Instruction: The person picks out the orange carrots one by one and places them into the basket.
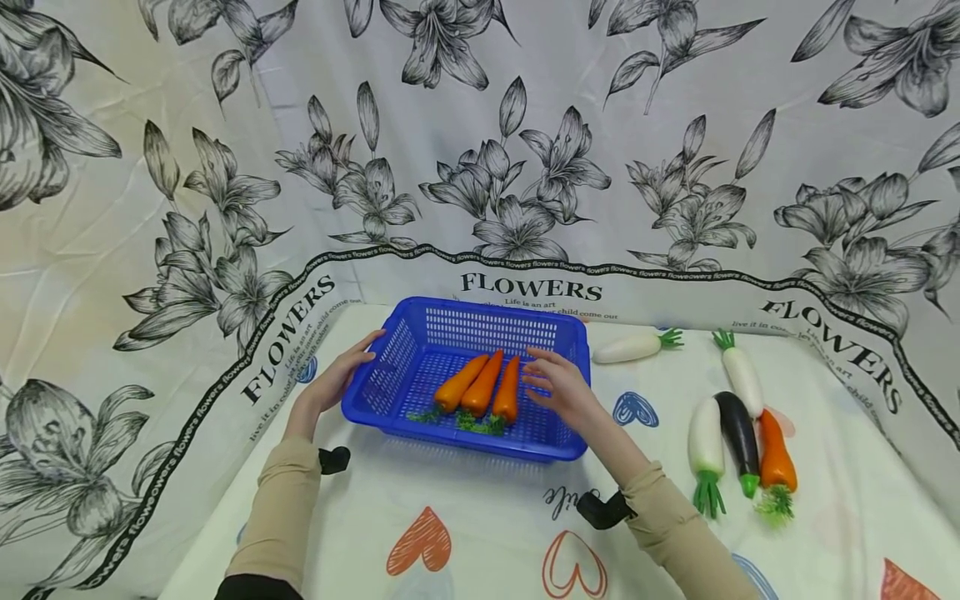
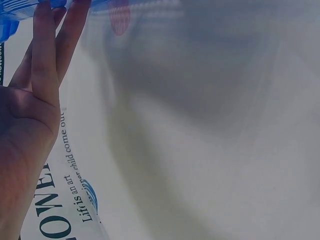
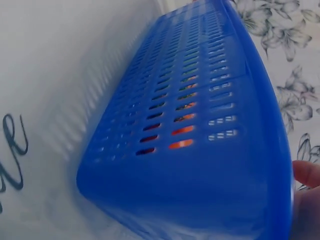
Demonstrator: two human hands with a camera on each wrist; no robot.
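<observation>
A blue plastic basket [image 1: 480,442] with slotted walls sits in front of me, and in it lie three orange carrots [image 1: 480,392] with green tops. Extended fingers of my left hand [image 1: 336,381] touch the basket's left rim; in the left wrist view, they reach up to its blue edge. My right hand [image 1: 558,385] is over the basket's right side, fingers spread and slightly bent beside the rightmost carrot, holding nothing. From the right wrist, the basket wall [image 3: 200,165] fills the middle, with orange showing through its slots, and hides most of that hand.
Right of the basket, a white radish [image 1: 630,347] lies near the cloth backdrop. Further right are two more white radishes [image 1: 707,442], an eggplant [image 1: 738,437] and another carrot [image 1: 776,450], close together. A patterned white cloth [image 1: 495,517] covers the table.
</observation>
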